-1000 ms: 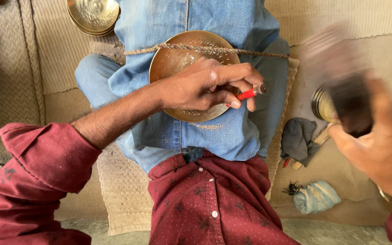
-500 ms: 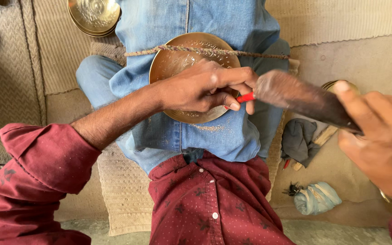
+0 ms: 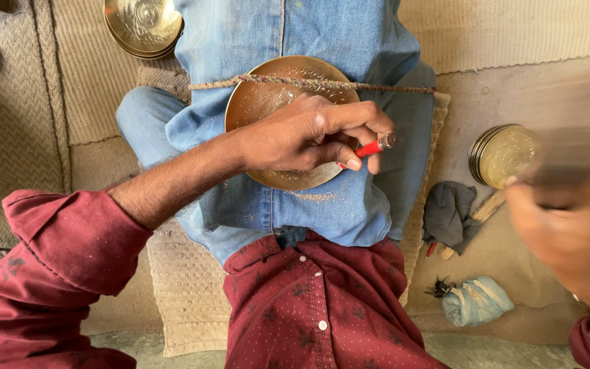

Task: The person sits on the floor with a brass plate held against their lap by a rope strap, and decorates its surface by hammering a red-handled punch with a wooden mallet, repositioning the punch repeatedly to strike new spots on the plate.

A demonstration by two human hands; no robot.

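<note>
A coarse woven beige floor mat [image 3: 29,130] covers the left and far side of the scene, its ribbed weave catching soft daylight. To the right lies a bare, dusty grey-brown concrete floor [image 3: 486,96], slightly stained. Light falls evenly, with faint shadows and no visible walls or windows.

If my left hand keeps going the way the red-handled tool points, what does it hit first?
The left hand points its red-handled tool rightward. Past its tip lies the blue denim of the leg, so probably that first, though depth is unclear; farther on stands the stack of brass plates.
</note>
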